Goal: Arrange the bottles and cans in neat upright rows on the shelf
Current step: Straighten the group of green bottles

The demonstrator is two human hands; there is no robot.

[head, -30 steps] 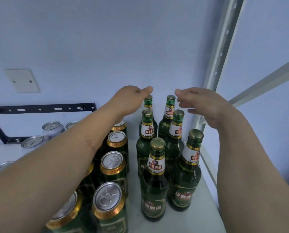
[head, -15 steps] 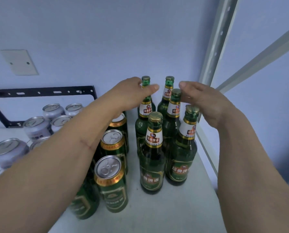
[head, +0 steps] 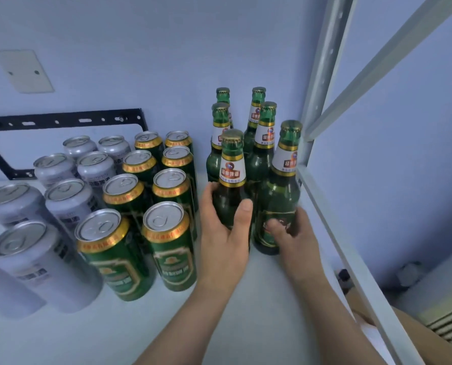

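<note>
Several green glass bottles stand upright in two rows at the right end of the white shelf. My left hand is wrapped around the body of the front left bottle. My right hand grips the lower body of the front right bottle. To the left, green cans with gold rims stand in two rows. Further left, silver cans stand upright in rows.
The grey shelf upright and side rail run close to the right of the bottles. A black metal bracket and a white wall plate sit on the back wall. Bare shelf surface lies in front of the bottles.
Both hands have dropped from the bottle tops at the back down to the bodies of the two front bottles and closed on them. The view has pulled back, showing more cans.
</note>
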